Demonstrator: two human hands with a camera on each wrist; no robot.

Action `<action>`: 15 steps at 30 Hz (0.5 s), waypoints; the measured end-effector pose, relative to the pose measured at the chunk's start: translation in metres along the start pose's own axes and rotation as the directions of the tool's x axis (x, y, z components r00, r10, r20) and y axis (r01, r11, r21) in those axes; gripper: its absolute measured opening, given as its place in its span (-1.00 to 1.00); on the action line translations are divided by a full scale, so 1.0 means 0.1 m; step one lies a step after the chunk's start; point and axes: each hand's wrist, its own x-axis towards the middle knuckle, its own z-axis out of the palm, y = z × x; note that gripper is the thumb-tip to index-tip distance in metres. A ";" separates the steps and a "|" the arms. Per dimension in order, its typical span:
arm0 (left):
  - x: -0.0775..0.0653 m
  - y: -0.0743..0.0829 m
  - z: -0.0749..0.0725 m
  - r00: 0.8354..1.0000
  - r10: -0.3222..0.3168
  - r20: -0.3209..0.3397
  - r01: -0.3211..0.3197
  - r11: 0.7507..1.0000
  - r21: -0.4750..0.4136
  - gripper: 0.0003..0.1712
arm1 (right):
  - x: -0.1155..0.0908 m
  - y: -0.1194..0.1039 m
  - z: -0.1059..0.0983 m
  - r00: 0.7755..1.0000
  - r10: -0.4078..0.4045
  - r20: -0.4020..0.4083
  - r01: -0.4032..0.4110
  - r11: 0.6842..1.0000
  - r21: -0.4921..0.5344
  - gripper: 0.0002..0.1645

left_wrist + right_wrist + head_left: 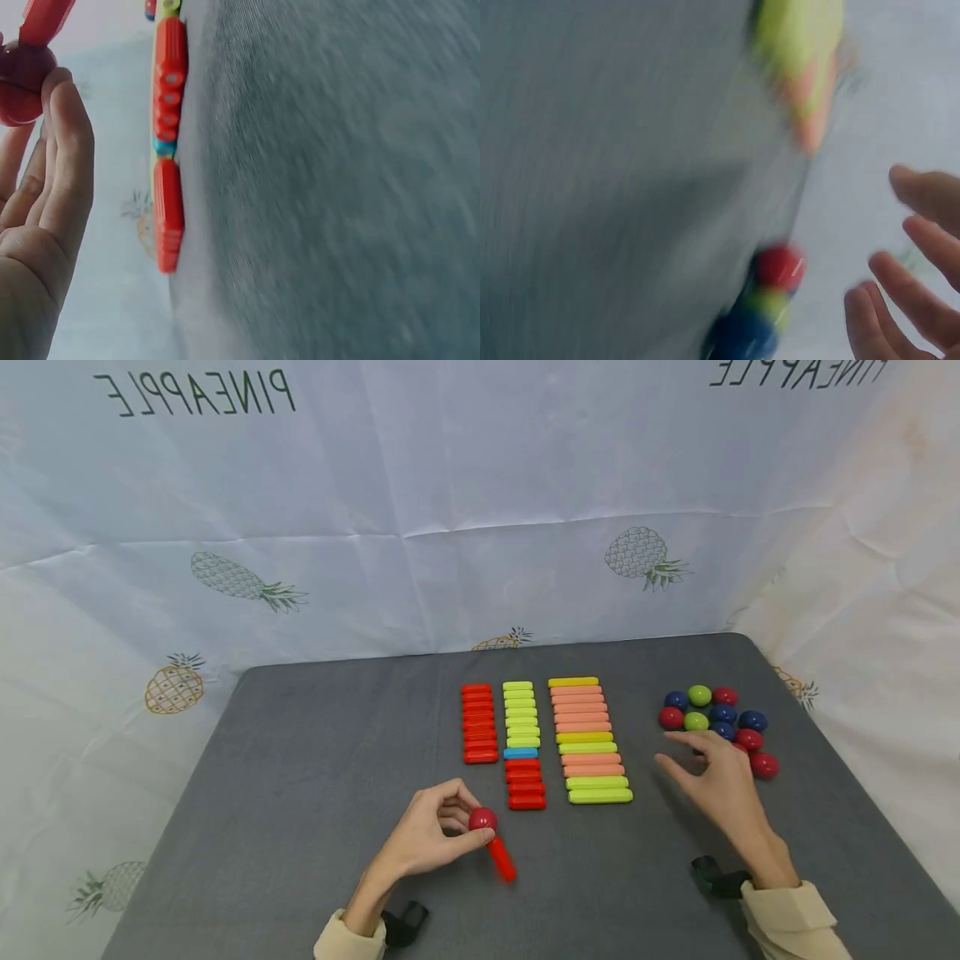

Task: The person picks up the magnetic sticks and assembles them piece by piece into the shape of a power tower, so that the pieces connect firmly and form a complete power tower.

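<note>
Here, left hand around red ball.

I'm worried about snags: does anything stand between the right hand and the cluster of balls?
Nothing visible does. The right wrist view shows open space between the right hand and the balls; in the head view, the hand hides some of them.

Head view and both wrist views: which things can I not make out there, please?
Balls, head view: the right hand covers some, so their exact number is uncertain.
Yellow-green and pink sticks, right wrist view: too blurred to count.
Held red ball, left wrist view: the left edge cuts off part.
Red stick against that ball, same view: the top edge cuts off its end.
</note>
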 end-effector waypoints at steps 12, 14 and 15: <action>-0.11 -0.08 -0.11 1.000 0.013 0.022 -0.009 0.988 -0.155 -0.60 | 0.05 0.44 -0.11 0.993 0.095 0.073 -0.082 0.983 -0.162 -0.50; -0.11 -0.10 -0.10 0.999 0.029 0.035 -0.022 0.985 -0.173 -0.56 | 0.06 0.47 -0.10 0.992 0.086 0.089 -0.069 0.981 -0.180 -0.51; -0.11 -0.11 -0.10 0.999 0.037 0.040 -0.029 0.983 -0.180 -0.55 | 0.06 0.48 -0.10 0.992 0.077 0.095 -0.058 0.980 -0.188 -0.52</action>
